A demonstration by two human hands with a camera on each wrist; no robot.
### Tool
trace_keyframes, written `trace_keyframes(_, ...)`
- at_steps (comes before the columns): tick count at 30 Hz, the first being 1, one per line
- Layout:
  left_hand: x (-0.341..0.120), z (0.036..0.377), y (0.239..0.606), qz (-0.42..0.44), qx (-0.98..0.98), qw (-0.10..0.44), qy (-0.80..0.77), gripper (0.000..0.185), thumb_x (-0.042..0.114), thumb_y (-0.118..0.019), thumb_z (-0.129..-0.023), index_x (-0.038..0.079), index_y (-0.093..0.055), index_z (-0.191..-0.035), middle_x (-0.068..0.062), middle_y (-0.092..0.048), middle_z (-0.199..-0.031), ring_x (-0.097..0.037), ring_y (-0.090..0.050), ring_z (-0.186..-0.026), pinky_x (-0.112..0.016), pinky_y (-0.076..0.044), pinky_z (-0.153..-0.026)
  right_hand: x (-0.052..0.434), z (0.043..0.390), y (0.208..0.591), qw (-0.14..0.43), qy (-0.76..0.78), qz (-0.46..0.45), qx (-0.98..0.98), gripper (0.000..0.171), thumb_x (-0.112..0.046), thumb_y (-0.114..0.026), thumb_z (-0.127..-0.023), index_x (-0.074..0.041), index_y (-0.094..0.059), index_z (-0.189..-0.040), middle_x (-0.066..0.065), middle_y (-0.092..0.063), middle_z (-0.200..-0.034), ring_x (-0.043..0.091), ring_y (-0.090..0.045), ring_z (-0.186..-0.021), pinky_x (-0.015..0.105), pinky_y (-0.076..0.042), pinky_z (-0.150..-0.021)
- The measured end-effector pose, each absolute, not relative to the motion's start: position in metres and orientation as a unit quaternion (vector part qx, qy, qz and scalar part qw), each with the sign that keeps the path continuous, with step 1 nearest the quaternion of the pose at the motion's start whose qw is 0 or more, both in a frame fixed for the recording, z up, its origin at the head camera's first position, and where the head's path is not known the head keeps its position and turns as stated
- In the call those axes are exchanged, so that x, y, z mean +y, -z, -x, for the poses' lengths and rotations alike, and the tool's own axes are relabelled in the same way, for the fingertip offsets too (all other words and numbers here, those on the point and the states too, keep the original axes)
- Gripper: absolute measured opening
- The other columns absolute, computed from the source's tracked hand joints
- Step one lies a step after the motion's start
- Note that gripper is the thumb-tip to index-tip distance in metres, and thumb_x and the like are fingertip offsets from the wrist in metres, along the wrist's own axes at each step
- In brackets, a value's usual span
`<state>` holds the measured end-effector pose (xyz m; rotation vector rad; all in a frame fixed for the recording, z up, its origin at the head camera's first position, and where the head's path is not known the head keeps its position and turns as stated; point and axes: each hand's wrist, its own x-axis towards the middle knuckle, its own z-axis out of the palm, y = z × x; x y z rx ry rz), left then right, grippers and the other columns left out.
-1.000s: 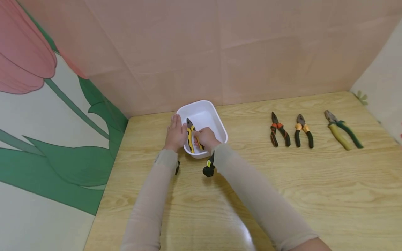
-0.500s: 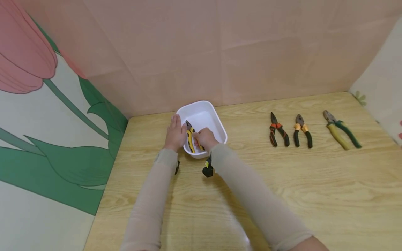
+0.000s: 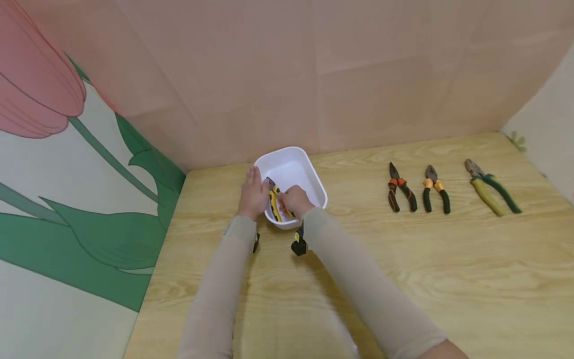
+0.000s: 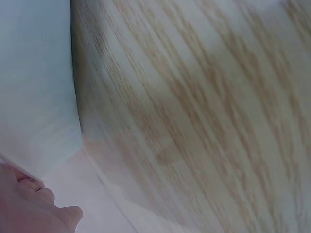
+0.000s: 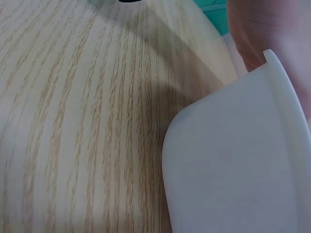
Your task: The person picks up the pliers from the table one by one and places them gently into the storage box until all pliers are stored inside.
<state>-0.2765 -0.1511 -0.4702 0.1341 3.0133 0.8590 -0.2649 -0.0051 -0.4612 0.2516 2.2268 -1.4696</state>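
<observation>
A white plastic tub (image 3: 309, 172) stands on the wooden table near the back left corner. My right hand (image 3: 292, 199) is inside it and grips the yellow-and-black pliers (image 3: 273, 197) by the handles, their nose pointing away from me. My left hand (image 3: 253, 192) rests with straight fingers against the tub's left wall. The right wrist view shows only the tub's outer wall (image 5: 233, 160) and table grain. In the left wrist view I see the tub's side (image 4: 34, 97) and a bit of my left hand (image 4: 29, 208).
Three more pliers lie in a row at the right: orange-and-black (image 3: 400, 189), a second black pair with orange collars (image 3: 435, 191), and yellow-and-green (image 3: 491, 192). A pink wall closes the back; a flower-print wall (image 3: 67, 189) closes the left. Bare wood table (image 3: 426, 269) spreads in front.
My right hand has lowered the yellow-and-black pliers a little deeper into the tub. My left hand stays against the tub's side. The view shifted slightly.
</observation>
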Motion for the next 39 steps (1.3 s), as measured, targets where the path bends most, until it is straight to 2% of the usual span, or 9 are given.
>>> trace_keyframes(12,-0.1492,0.2768,0.4714,-0.038,0.966,0.008,-0.256,0.064,0.033,-0.026,-0.110,0.001,-0.006,-0.161,-0.014,-0.002,-0.170,-0.027,0.001,-0.156,-0.055,-0.010,-0.125,-0.0032,0.2641,0.4637,0.230,0.558,-0.083,0.793,0.033,-0.022,-0.054,-0.106,0.005,-0.068,-0.092,0.006,-0.063,-0.069,0.011,-0.052,-0.055,0.020,-0.043,-0.051)
trace_keyframes(26,-0.1504,0.2765,0.4733,-0.039,0.964,0.004,-0.262,0.064,0.032,-0.027,-0.110,-0.001,-0.007,-0.161,-0.014,-0.002,-0.170,-0.028,0.002,-0.156,-0.056,-0.010,-0.125,-0.0064,0.2672,0.4668,0.218,0.532,-0.074,0.815,0.032,-0.022,-0.061,-0.102,0.002,-0.072,-0.084,0.007,-0.066,-0.067,0.013,-0.056,-0.055,0.021,-0.043,-0.049)
trace_keyframes(30,-0.1512,0.2759,0.4726,-0.038,0.962,0.003,-0.270,0.064,0.032,-0.027,-0.110,-0.001,-0.006,-0.161,-0.015,-0.002,-0.170,-0.028,0.002,-0.156,-0.055,-0.009,-0.125,-0.0055,0.2673,0.4674,0.213,0.521,-0.063,0.825,0.034,-0.025,-0.062,-0.102,0.001,-0.073,-0.081,0.005,-0.062,-0.064,0.012,-0.052,-0.053,0.021,-0.040,-0.048)
trace_keyframes(33,-0.1508,0.2756,0.4719,-0.036,0.961,0.005,-0.275,0.064,0.033,-0.027,-0.110,0.001,-0.005,-0.161,-0.014,-0.002,-0.170,-0.027,0.003,-0.156,-0.054,-0.009,-0.125,-0.0045,0.2667,0.4658,0.202,0.501,-0.064,0.839,0.032,-0.028,-0.065,-0.099,0.000,-0.075,-0.086,0.004,-0.063,-0.070,0.013,-0.051,-0.056,0.022,-0.040,-0.049)
trace_keyframes(39,-0.1497,0.2757,0.4716,-0.031,0.960,0.013,-0.276,0.064,0.034,-0.025,-0.110,0.002,-0.004,-0.162,-0.012,0.000,-0.170,-0.024,0.005,-0.156,-0.054,-0.009,-0.125,-0.0020,0.2638,0.4651,0.176,0.487,-0.061,0.853,0.029,-0.030,-0.070,-0.095,-0.002,-0.076,-0.100,0.007,-0.071,-0.092,0.015,-0.058,-0.072,0.024,-0.046,-0.058)
